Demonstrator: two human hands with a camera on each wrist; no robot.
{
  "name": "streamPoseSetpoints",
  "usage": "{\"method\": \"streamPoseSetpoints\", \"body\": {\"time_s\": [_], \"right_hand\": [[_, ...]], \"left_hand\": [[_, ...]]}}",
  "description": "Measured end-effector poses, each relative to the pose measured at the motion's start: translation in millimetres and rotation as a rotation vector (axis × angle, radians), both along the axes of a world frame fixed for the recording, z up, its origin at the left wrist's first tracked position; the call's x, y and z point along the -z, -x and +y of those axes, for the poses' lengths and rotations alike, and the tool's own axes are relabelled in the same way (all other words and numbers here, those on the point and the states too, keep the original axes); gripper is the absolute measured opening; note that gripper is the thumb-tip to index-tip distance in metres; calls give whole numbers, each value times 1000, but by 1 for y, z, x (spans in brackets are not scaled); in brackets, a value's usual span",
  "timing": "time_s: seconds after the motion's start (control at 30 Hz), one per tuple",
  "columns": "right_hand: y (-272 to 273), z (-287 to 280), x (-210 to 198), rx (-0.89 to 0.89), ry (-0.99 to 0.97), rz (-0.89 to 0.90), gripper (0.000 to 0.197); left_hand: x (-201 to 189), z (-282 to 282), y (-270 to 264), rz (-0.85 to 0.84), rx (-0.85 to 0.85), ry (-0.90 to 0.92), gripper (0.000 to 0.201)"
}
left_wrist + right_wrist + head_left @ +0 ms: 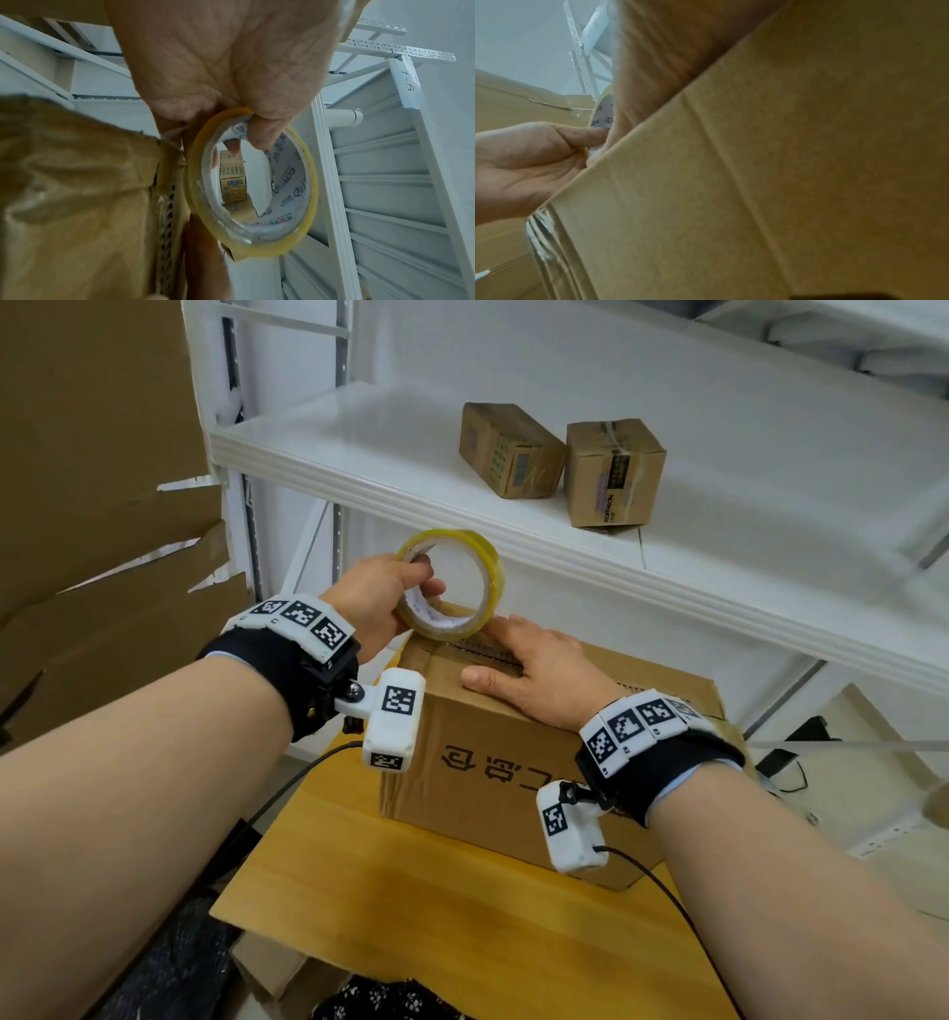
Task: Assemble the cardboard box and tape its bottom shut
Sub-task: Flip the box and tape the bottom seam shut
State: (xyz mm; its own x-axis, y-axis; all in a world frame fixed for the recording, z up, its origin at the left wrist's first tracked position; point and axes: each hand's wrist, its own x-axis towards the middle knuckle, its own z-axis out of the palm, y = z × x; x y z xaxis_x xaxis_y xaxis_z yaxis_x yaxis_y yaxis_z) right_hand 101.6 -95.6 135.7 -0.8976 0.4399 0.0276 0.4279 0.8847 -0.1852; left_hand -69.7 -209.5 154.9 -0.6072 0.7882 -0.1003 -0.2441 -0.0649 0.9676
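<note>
A brown cardboard box (493,762) with upside-down black print stands on a wooden table (411,891), its closed flaps facing up. My left hand (375,598) grips a roll of clear yellowish tape (490,562) upright at the box's far left corner, with fingers through the core. The roll (295,194) fills the left wrist view beside the box's corrugated flap edge (167,203). My right hand (534,667) lies flat on the box top, fingers pressing along the seam by the roll. In the right wrist view the box wall (782,182) fills the frame.
A white metal shelf (565,541) runs close behind the box, with two small taped cartons (508,449) (613,472) on it. Large torn cardboard sheets (102,505) lean at the left. Cables trail from the wrist cameras over the table.
</note>
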Motion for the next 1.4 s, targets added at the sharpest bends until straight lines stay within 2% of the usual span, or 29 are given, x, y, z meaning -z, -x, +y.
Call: {"method": "streamPoseSetpoints", "body": {"time_s": [0.17, 0.37, 0.47, 0.53, 0.6, 0.67, 0.77, 0.83, 0.97, 1.1, 1.27, 1.4], "right_hand": [[0, 1, 3, 39, -42, -18, 72], [-2, -3, 2, 61, -18, 10, 70], [-2, -4, 1, 61, 73, 54, 69], [-1, -5, -3, 94, 182, 115, 62], [-1, -6, -9, 156, 292, 180, 55], [0, -6, -12, 191, 334, 220, 53], [3, -5, -7, 191, 331, 268, 63], [3, -2, -3, 188, 355, 309, 67], [1, 2, 1, 211, 442, 373, 55], [1, 3, 4, 230, 521, 430, 50], [3, 2, 1, 233, 561, 472, 43], [4, 3, 1, 255, 629, 503, 43]], "left_hand": [[-4, 0, -6, -18, 5, -6, 24], [-6, 0, -11, -10, -46, 10, 21], [-6, 2, -13, 153, -72, 84, 44], [-4, 3, -12, 281, -49, 146, 51], [-4, 3, -14, 294, -32, 159, 51], [-9, 0, -18, 190, -39, 110, 43], [-7, 1, -18, 111, -35, 61, 23], [-6, 2, -17, 126, -28, 62, 24], [-4, 5, -16, 183, 7, 72, 35], [0, 0, -10, 202, 116, 55, 51], [17, -7, 2, 474, 226, 219, 88], [36, -6, 6, 456, 284, 259, 99]]}}
